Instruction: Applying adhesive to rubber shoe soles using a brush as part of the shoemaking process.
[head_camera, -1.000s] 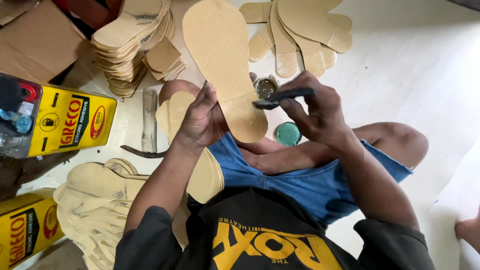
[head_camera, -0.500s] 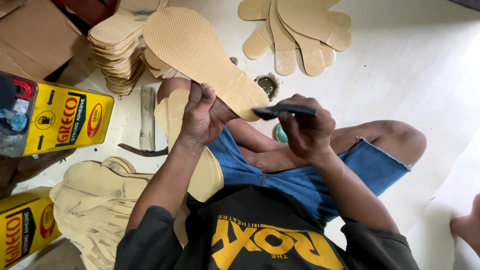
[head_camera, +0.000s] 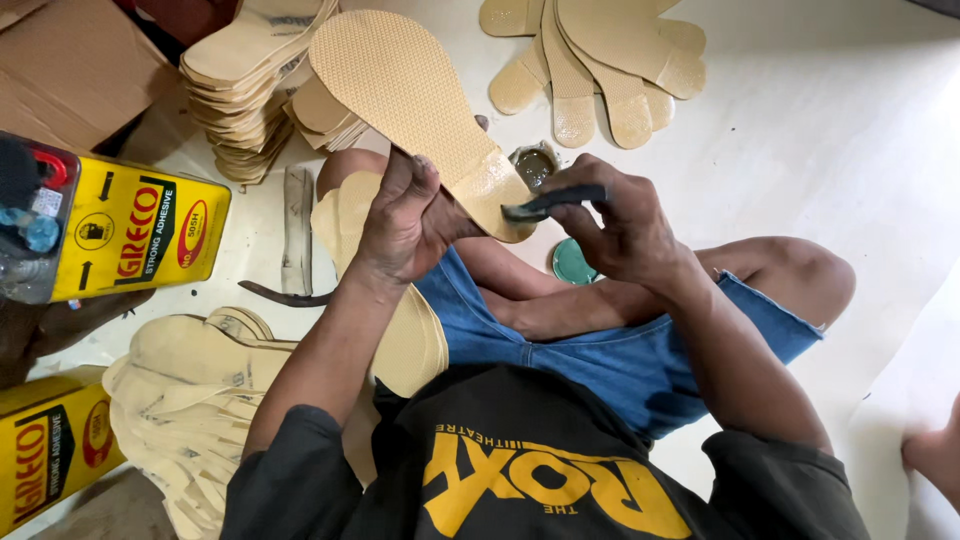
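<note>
My left hand (head_camera: 405, 215) grips a tan textured shoe sole (head_camera: 405, 90) by its heel end, holding it up with the toe pointing away to the upper left. My right hand (head_camera: 625, 220) pinches a dark flat brush (head_camera: 550, 202) whose tip touches the heel edge of that sole. Just beyond the hands a small open glue tin (head_camera: 535, 165) sits on the floor, and its green lid (head_camera: 570, 262) lies beside my leg.
Stacks of tan soles (head_camera: 250, 85) stand at the upper left, more soles (head_camera: 590, 60) fan out at the top, and a pile (head_camera: 195, 400) lies by my left knee. Two yellow adhesive cans (head_camera: 135, 240) (head_camera: 50, 450) sit at left. Another person's skin (head_camera: 935, 455) shows at the right edge.
The sole has swung from lying along the middle to pointing up-left. My right hand with the brush moved down and left to the sole's heel edge.
</note>
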